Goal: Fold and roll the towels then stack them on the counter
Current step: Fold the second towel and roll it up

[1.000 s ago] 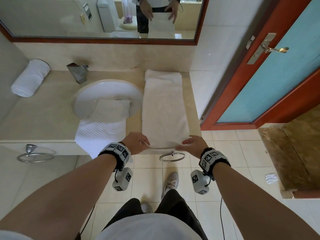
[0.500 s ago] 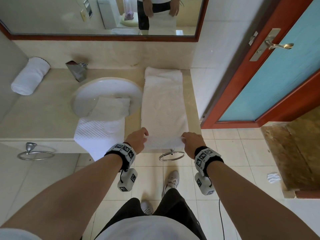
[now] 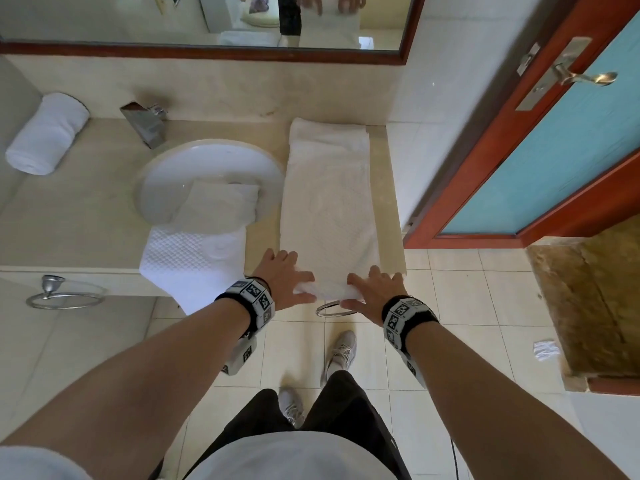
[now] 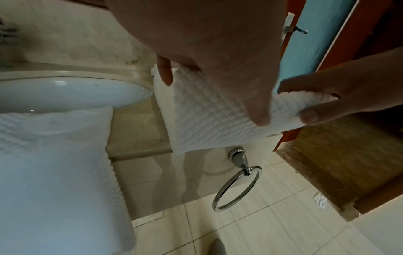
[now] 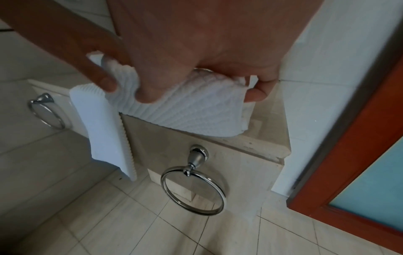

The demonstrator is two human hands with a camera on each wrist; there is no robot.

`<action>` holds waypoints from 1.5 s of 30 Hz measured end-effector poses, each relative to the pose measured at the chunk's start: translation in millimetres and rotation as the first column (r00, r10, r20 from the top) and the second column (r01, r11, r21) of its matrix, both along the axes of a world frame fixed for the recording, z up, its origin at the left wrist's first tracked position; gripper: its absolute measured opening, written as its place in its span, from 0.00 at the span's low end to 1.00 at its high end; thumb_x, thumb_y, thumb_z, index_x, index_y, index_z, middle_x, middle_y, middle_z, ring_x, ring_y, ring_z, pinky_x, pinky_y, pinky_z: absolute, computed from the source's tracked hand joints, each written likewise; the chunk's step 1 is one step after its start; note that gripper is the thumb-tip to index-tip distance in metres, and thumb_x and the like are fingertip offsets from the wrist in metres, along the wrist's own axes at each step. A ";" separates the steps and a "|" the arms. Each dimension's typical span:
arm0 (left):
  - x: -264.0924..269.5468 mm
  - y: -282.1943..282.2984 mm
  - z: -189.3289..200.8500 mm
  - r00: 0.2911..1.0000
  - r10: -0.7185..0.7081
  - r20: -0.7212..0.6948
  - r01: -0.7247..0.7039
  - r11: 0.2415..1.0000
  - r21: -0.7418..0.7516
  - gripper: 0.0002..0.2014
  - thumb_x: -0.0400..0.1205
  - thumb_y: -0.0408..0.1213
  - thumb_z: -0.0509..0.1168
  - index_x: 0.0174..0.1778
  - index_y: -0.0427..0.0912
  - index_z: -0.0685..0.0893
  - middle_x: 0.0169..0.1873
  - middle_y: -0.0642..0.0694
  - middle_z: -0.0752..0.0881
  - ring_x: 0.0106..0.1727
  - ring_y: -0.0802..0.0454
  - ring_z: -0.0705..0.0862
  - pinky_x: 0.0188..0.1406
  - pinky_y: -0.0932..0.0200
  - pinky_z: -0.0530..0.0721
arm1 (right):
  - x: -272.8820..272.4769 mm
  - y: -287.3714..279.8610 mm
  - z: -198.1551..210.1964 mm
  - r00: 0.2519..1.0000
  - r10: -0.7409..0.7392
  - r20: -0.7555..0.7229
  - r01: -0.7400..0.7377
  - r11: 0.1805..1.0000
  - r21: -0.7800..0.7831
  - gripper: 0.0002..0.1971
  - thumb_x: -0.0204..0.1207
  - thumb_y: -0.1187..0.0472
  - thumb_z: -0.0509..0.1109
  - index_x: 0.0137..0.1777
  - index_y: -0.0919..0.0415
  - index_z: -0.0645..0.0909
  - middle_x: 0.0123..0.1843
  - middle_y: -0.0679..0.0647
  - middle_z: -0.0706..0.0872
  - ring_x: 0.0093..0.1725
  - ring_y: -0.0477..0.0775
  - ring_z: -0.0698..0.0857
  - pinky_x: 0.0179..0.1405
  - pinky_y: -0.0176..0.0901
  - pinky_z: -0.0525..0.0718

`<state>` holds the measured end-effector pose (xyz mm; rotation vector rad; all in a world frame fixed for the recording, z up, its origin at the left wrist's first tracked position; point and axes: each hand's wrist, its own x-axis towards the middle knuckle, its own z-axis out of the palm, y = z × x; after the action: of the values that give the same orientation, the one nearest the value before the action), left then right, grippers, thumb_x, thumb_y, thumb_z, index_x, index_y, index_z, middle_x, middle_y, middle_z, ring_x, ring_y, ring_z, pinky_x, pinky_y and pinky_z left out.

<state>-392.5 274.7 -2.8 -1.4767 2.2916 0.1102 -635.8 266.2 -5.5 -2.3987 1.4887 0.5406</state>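
The table [image 3: 86,216] runs ahead of both hands, and the long folded towel [image 3: 329,202] lies on it lengthwise, its near end at the table's front edge under the hands and its far end against the wall. Left of the left hand, a second towel [image 3: 194,258] drapes from the sink [image 3: 207,168] over the edge; far off to the left lies an already rolled towel [image 3: 45,133].

The left hand [image 3: 282,280] and right hand [image 3: 372,294] sit at the two near corners, fingers spread over the top and thumbs tucked beneath, each gripping the first turn of the roll between them. This looks like the very start of rolling.

To do it well, keep both hands level so the roll runs square to the long edges; a leading side will cone the roll. Make the first turn tight, pressing lightly down while pushing away from the body. The near end overhangs the edge slightly, so the core should be brought onto the table before rolling onward.
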 end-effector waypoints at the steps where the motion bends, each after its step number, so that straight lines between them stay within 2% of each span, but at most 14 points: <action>1: -1.2 -2.1 1.4 1.000 0.008 -0.009 -0.008 1.000 -0.012 0.28 0.79 0.73 0.47 0.66 0.64 0.78 0.58 0.45 0.74 0.59 0.44 0.73 0.63 0.42 0.68 | 1.0 -0.8 0.8 1.000 0.009 -0.028 -0.009 1.000 -0.015 0.26 0.80 0.30 0.54 0.70 0.46 0.67 0.61 0.58 0.73 0.58 0.62 0.80 0.65 0.63 0.70; 6: -8.9 -7.9 7.0 0.990 0.028 -0.137 -0.033 0.999 -0.033 0.22 0.86 0.57 0.52 0.62 0.49 0.86 0.59 0.45 0.73 0.62 0.46 0.71 0.69 0.48 0.66 | 11.8 -4.4 4.0 0.996 0.089 -0.025 -0.092 0.979 -0.183 0.19 0.84 0.48 0.59 0.68 0.58 0.76 0.66 0.58 0.74 0.65 0.61 0.73 0.70 0.57 0.69; 9: -11.3 -14.5 4.9 0.954 0.153 -0.256 -0.142 0.988 0.062 0.20 0.87 0.42 0.58 0.76 0.47 0.74 0.62 0.47 0.76 0.65 0.46 0.73 0.70 0.51 0.68 | 23.4 -5.5 3.3 0.986 0.047 0.159 -0.026 0.991 -0.133 0.24 0.75 0.65 0.66 0.72 0.59 0.70 0.66 0.55 0.77 0.65 0.59 0.76 0.72 0.52 0.70; 13: -16.1 -15.4 5.1 0.898 0.238 -0.369 -0.205 0.970 0.127 0.31 0.77 0.25 0.63 0.76 0.50 0.68 0.59 0.48 0.79 0.57 0.47 0.80 0.60 0.54 0.77 | 35.0 -5.2 -1.2 0.970 -0.049 0.238 0.075 0.992 -0.103 0.20 0.77 0.64 0.61 0.69 0.59 0.68 0.59 0.55 0.79 0.57 0.59 0.78 0.62 0.49 0.75; 15: -18.0 -10.7 0.9 0.920 0.209 -0.331 -0.198 0.978 0.066 0.29 0.77 0.28 0.62 0.75 0.49 0.67 0.57 0.46 0.78 0.56 0.46 0.80 0.60 0.52 0.77 | 35.9 -7.5 -3.2 0.972 -0.065 0.226 0.090 0.991 -0.101 0.18 0.80 0.56 0.56 0.68 0.59 0.67 0.55 0.55 0.80 0.53 0.59 0.79 0.57 0.51 0.75; 17: -17.4 -6.7 -4.0 0.957 0.147 -0.248 -0.153 0.988 -0.007 0.26 0.79 0.44 0.57 0.75 0.47 0.67 0.57 0.44 0.78 0.55 0.44 0.80 0.60 0.49 0.76 | 34.4 -12.0 -5.1 0.975 -0.076 0.207 0.094 0.993 -0.074 0.23 0.78 0.45 0.59 0.67 0.58 0.66 0.50 0.53 0.81 0.49 0.59 0.81 0.54 0.52 0.77; 20: -13.9 -7.9 -14.8 0.988 0.058 -0.140 -0.056 0.998 0.014 0.38 0.72 0.62 0.60 0.75 0.48 0.60 0.56 0.44 0.77 0.54 0.43 0.79 0.60 0.46 0.74 | 33.4 -19.4 -7.0 0.994 -0.038 0.103 0.041 0.999 -0.025 0.34 0.71 0.43 0.72 0.69 0.57 0.59 0.47 0.51 0.83 0.40 0.58 0.81 0.46 0.49 0.78; 24: -16.3 -11.9 -25.6 0.989 0.114 -0.098 -0.117 0.993 -0.033 0.32 0.81 0.56 0.65 0.74 0.50 0.58 0.54 0.44 0.83 0.53 0.43 0.82 0.60 0.46 0.74 | 38.9 -26.3 -7.4 0.989 -0.072 0.126 0.075 0.997 -0.016 0.28 0.79 0.59 0.68 0.73 0.60 0.58 0.46 0.54 0.86 0.32 0.58 0.78 0.34 0.46 0.74; 28: -16.4 -8.5 -40.3 0.972 0.202 -0.116 -0.204 0.979 0.001 0.27 0.83 0.61 0.58 0.72 0.52 0.62 0.55 0.46 0.85 0.57 0.42 0.81 0.62 0.41 0.70 | 42.1 -24.1 -13.0 0.989 -0.025 0.144 0.032 0.998 -0.051 0.25 0.80 0.50 0.70 0.67 0.62 0.64 0.57 0.54 0.79 0.41 0.58 0.84 0.33 0.47 0.73; 33: -23.7 -3.6 -38.6 0.983 0.149 -0.107 -0.157 0.985 -0.071 0.26 0.78 0.51 0.68 0.70 0.48 0.71 0.62 0.42 0.76 0.61 0.42 0.76 0.64 0.43 0.71 | 39.9 -28.8 -12.7 0.992 0.098 0.075 -0.093 0.993 -0.069 0.34 0.73 0.33 0.68 0.66 0.62 0.72 0.62 0.54 0.77 0.61 0.57 0.79 0.54 0.52 0.76; 36: -40.2 1.0 -38.1 0.985 0.117 -0.129 -0.129 0.988 -0.086 0.32 0.69 0.42 0.76 0.68 0.46 0.72 0.60 0.43 0.76 0.59 0.42 0.77 0.66 0.43 0.72 | 37.5 -35.8 -8.9 0.989 0.082 0.121 -0.077 0.996 -0.045 0.29 0.78 0.34 0.63 0.64 0.61 0.75 0.62 0.53 0.80 0.62 0.57 0.80 0.60 0.53 0.75; 40: -53.0 1.2 -40.7 0.963 0.213 -0.165 -0.226 0.972 -0.062 0.33 0.72 0.47 0.77 0.68 0.46 0.68 0.64 0.46 0.76 0.63 0.45 0.76 0.70 0.44 0.71 | 28.6 -42.4 -4.6 0.976 0.083 0.201 -0.093 0.995 0.040 0.15 0.85 0.42 0.58 0.50 0.53 0.75 0.50 0.49 0.78 0.57 0.56 0.81 0.61 0.50 0.74; 42: -57.2 -4.0 -39.4 0.950 0.262 -0.167 -0.271 0.962 -0.031 0.31 0.73 0.47 0.76 0.67 0.45 0.69 0.63 0.47 0.77 0.62 0.45 0.77 0.65 0.46 0.74 | 25.6 -42.6 -6.7 0.974 0.164 0.154 -0.166 0.986 0.002 0.09 0.87 0.50 0.60 0.58 0.51 0.79 0.55 0.51 0.80 0.61 0.56 0.80 0.63 0.50 0.73; 45: -62.1 -13.5 -39.1 0.939 0.312 -0.145 -0.313 0.950 0.017 0.27 0.75 0.44 0.75 0.66 0.45 0.71 0.61 0.48 0.80 0.62 0.45 0.77 0.61 0.46 0.75 | 26.3 -36.7 -9.8 0.979 0.078 0.188 -0.075 0.997 -0.023 0.15 0.85 0.51 0.59 0.68 0.54 0.73 0.63 0.52 0.81 0.62 0.56 0.79 0.66 0.53 0.72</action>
<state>-454.6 261.2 -41.8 -1.8838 2.1468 0.3120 -609.5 229.5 -15.3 -2.4503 1.3310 0.3079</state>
